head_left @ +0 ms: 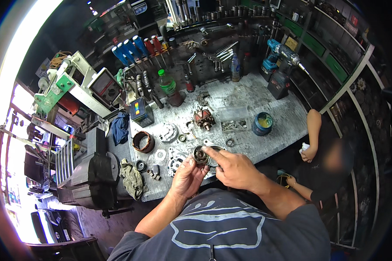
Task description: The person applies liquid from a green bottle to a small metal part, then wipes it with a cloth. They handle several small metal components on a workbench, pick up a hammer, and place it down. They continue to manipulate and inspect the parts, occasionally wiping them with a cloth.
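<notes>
Close to the bench's near edge, my left hand (188, 177) holds a small round metal part (200, 155) with a hollow centre, its thumb and fingers closed around the side. My right hand (236, 168) reaches in from the right, index finger along the part's upper rim and the remaining fingers curled; their undersides are hidden. Beneath and behind the hands lies a metal housing (213, 148), partly covered. Left of it sits a slotted alternator housing (175, 160). A rotor with copper-coloured windings (204, 118) stands farther back.
A stator ring (143, 142), a rag (132, 178) and a pulley (140, 165) lie left. A clear parts box (234, 125) and blue grease tub (262, 124) stand right, with a cordless drill (285, 54) behind. A bench vise (93, 169) flanks the bench; another person (331, 169) is at right.
</notes>
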